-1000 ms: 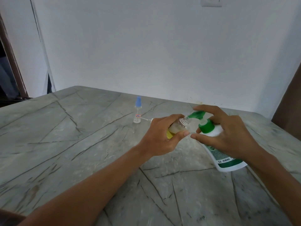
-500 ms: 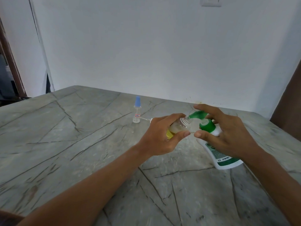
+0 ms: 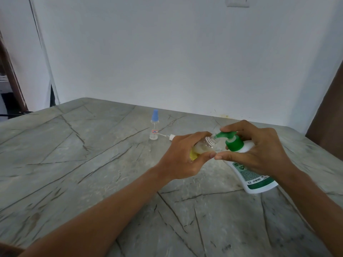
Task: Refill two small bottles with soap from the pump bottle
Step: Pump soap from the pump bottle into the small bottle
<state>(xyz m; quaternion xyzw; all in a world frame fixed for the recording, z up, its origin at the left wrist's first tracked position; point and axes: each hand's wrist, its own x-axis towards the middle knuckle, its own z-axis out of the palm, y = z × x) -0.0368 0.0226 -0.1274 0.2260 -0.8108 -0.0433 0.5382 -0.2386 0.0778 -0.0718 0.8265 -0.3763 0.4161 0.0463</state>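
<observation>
Right now the first fill looks to be under way: the left hand [image 3: 182, 158] wraps its curled fingers and thumb round a small clear bottle [image 3: 203, 145], held above the table [image 3: 74, 164] and tipped so its open threaded neck meets the spout of the green pump head [image 3: 225, 135]. The right hand [image 3: 259, 151] grips the pump bottle [image 3: 248, 173] near its collar, forefinger laid along the top of the pump and thumb reaching under towards the left thumb. The pump bottle leans well over, its base low by the tabletop; whether it rests there I cannot tell. A pale cloudy fill shows inside the small bottle, with a yellow patch at its lower end that may be label or soap. My judgement is that the next move calls for a steady press on the pump while the neck stays snug at the spout, since the opening is narrow and soap would easily run down the ribbed thread. The second small bottle [image 3: 154, 130] stands upright further back, well apart from the hands, slim and see-through with a pale blue cap [image 3: 155, 115] and a little red-edged label; it looks empty and not yet dealt with. Just beside it lies a white spray top [image 3: 171, 137] with a thin tube, likely off the bottle in hand. The pump bottle is smooth white plastic with a green printed band; the table is matt grey stone veined with dark lines
</observation>
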